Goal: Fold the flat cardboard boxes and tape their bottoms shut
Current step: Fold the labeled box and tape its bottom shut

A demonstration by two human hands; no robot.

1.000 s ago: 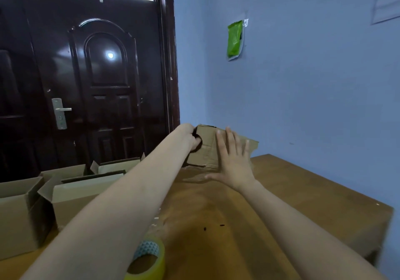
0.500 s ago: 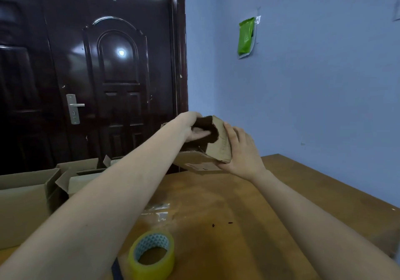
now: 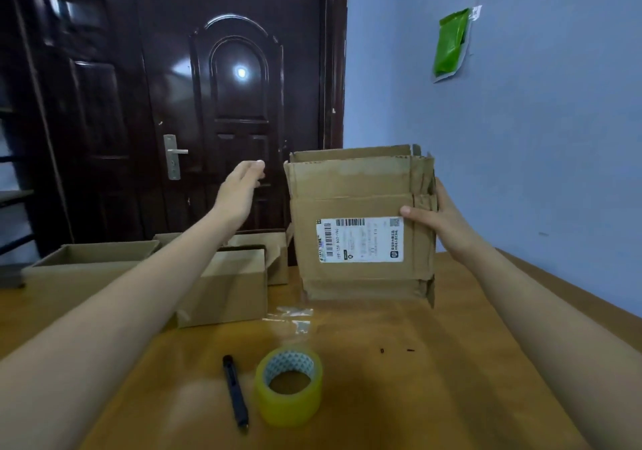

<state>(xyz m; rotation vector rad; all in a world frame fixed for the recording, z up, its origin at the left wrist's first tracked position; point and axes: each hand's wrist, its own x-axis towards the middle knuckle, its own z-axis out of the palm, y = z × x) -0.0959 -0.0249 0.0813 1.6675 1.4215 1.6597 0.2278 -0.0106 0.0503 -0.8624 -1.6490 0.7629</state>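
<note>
Above the table's (image 3: 451, 362) far edge, the right hand (image 3: 443, 218) grips a flat cardboard box (image 3: 361, 227) upright, thumb on its labelled face; the left hand (image 3: 241, 189) hovers beside it, fingers straight, holding nothing; the tape roll (image 3: 289, 385) lies nearer.

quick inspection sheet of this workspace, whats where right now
surface: wooden table, two small dark specks on it
job's things: flat cardboard box with a white label, held upright; tape roll near the front edge; folded boxes at left
clutter: black pen beside the tape roll; clear tape scraps
grippers: right hand grips the flat box's right edge; left hand open, apart from the box
cables: nothing seen
surroundings: dark door, blue wall with a green packet
</note>
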